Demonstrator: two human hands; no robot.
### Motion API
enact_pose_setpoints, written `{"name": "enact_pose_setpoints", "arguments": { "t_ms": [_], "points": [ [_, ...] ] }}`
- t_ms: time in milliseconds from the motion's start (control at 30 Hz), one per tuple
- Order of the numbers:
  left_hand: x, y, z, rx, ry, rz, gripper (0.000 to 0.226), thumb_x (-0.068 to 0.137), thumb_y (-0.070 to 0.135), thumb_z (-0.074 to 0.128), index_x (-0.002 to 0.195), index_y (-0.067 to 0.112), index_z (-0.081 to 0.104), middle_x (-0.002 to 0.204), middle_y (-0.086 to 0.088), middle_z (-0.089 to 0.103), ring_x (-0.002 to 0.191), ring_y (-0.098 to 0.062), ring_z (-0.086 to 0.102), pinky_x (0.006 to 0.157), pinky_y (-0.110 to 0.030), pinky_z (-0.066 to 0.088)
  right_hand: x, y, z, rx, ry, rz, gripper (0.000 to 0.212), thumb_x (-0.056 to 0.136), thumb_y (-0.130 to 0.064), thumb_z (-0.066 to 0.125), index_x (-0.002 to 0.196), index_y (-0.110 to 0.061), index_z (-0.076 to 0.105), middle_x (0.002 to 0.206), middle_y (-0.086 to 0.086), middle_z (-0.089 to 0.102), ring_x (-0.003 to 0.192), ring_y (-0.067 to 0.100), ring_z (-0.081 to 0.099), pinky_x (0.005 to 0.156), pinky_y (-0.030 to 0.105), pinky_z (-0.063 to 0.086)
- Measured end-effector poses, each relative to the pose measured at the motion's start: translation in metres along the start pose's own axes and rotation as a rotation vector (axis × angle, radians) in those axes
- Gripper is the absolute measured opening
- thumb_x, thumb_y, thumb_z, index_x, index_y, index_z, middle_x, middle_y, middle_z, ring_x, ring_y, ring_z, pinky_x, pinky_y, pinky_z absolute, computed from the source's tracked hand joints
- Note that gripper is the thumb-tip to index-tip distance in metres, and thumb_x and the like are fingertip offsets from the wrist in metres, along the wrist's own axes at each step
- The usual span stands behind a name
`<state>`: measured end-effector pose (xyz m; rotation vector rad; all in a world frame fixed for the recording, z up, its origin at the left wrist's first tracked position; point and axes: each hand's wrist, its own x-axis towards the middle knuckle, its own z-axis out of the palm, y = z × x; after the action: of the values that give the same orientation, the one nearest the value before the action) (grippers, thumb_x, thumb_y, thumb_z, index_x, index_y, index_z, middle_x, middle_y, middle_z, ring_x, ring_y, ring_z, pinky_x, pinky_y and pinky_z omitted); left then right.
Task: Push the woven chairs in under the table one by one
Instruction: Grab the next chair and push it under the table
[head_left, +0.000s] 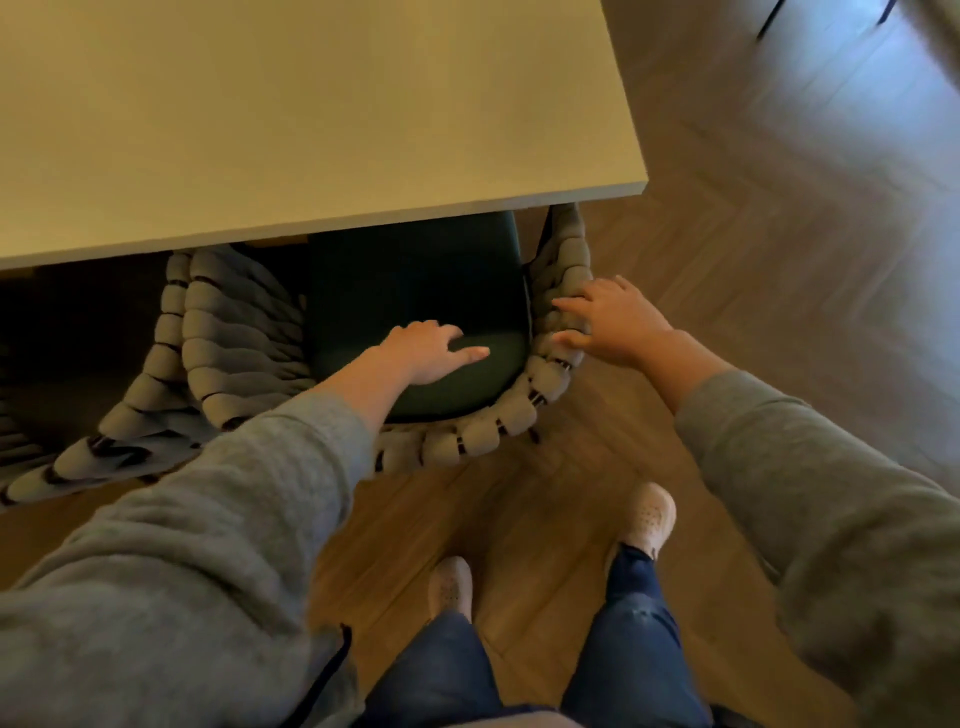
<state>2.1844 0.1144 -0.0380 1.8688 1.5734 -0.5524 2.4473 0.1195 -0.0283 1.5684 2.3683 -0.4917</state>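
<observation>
standing at the near edge of the table (311, 130), person is leaning both arms in over the woven chair (483, 431). chair is sitting part way under the table's near right corner: front of the dark green seat cushion (415, 280) is lying hidden beneath the tabletop, curved woven back is sticking out toward the person. left hand (431, 353) is lying flat on the cushion just out from the table edge, fingers straight and loosely together, palm down, gripping nothing. right hand (608, 319) is resting on the woven rim at the chair's right side, below the table corner, fingers spread and fairly straight, fingertips touching the cords, thumb lying lower on the same rim; cannot tell if it is pressing. more woven cord (130, 415) is showing under the table's left part, cannot tell if it is a second chair. grey sleeves (234, 493) are covering both forearms. two pale shoes (647, 519) are standing on the wood floor (753, 260) well out from the table.
</observation>
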Motion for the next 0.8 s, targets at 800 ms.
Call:
{"name": "enact_pose_setpoints", "arguments": {
  "t_ms": [800],
  "points": [
    [0.235, 0.317, -0.148, 0.22, 0.397, 0.032, 0.059, 0.095, 0.049, 0.05, 0.146, 0.023, 0.037, 0.161, -0.011, 0.012, 0.149, -0.03, 0.004, 0.119, -0.052, 0.003, 0.111, 0.376, -0.131, -0.125, -0.116, 0.033, 0.075, 0.09, -0.047, 0.059, 0.153, -0.022, 0.026, 0.152, 0.017, 0.03, 0.139, 0.034, 0.031, 0.114, 0.044, 0.028]
  ]
}}
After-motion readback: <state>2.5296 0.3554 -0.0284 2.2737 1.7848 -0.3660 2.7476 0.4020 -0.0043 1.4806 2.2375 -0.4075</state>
